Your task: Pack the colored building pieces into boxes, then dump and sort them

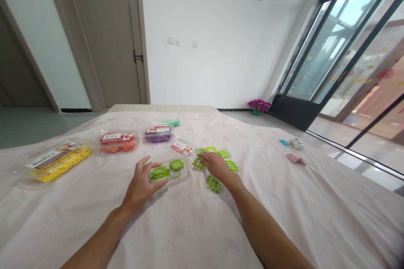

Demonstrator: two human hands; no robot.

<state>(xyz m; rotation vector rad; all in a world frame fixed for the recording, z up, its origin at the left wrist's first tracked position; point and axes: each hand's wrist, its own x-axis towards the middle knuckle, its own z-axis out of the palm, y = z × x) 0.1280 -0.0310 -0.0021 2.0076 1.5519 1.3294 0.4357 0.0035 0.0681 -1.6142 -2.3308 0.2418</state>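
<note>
My left hand (143, 180) grips the left end of a clear plastic box (187, 172), thumb at the near side and fingers at the far side. Inside the box lie several green toothed puzzle pieces (176, 164). My right hand (216, 165) is closed at the fingertips over a green puzzle piece (198, 164) on the cloth, just right of the box. More green pieces lie around that hand, among them a square one with holes (214, 183) nearer to me and another (232, 165) to its right. A clear lid with a red and white label (182, 148) lies behind the box.
Closed clear boxes with yellow pieces (63, 164), orange pieces (118, 142) and purple pieces (158, 133) stand to the left and back. A green item (172, 122) lies behind the purple box. At right are a small white box (296, 143), a pink piece (296, 159) and a blue packet (284, 142).
</note>
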